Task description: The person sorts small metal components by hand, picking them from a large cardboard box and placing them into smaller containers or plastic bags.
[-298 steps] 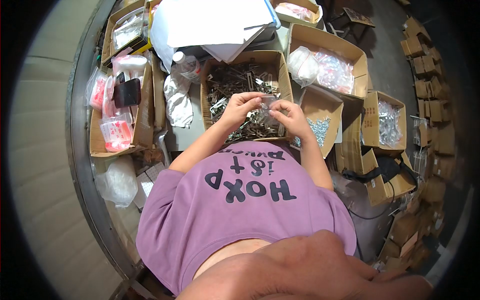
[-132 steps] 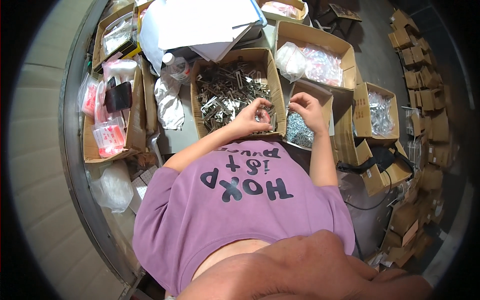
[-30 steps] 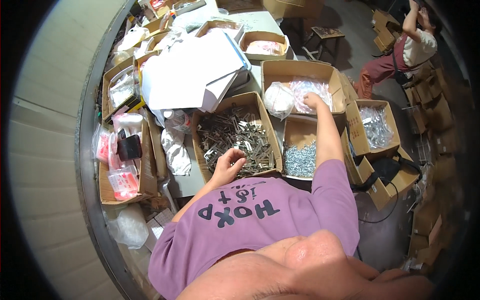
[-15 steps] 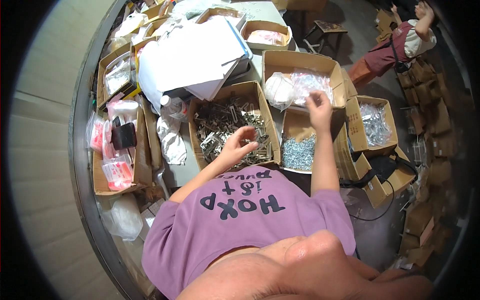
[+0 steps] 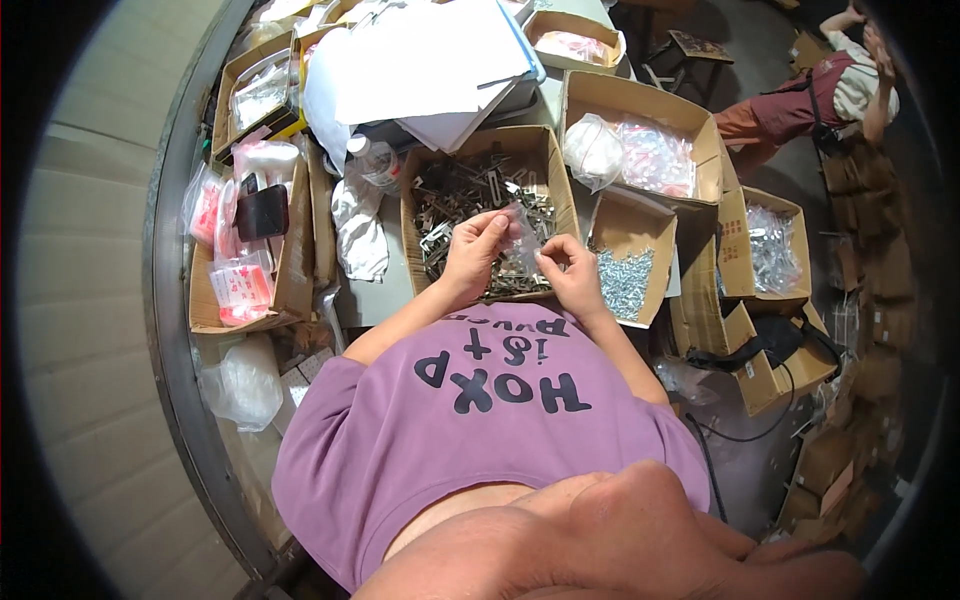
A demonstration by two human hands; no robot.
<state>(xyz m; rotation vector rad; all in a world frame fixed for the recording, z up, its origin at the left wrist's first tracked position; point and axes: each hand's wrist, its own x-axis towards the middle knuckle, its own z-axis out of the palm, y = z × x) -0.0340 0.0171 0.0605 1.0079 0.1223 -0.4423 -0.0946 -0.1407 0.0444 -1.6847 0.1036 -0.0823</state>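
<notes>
Both my hands pinch a small clear plastic bag [image 5: 522, 243] over the open box of metal parts. My left hand [image 5: 477, 250] has its thumb and fingertips closed on one side of it. At the other side, lower down, my right hand [image 5: 572, 273] grips its edge. Beneath them the cardboard box [image 5: 412, 200] holds a heap of slotted metal pieces [image 5: 495, 180]. To the right stands a smaller box with silvery screws [image 5: 625, 280]. Behind that, a wide box [image 5: 705, 130] contains many clear bags [image 5: 660, 160] and a white bundle [image 5: 593, 150].
White papers [image 5: 410, 70] cover the far middle of the table. A plastic bottle [image 5: 372, 160] and a white cloth [image 5: 358, 230] lie left of the metal parts. A black phone [image 5: 262, 211] rests on packets in the left box. Another person [image 5: 815, 95] stands far right.
My right hand has come from the box of clear bags back to the left, bringing a bag. My left hand has closed on that bag, and the view has shifted slightly.
</notes>
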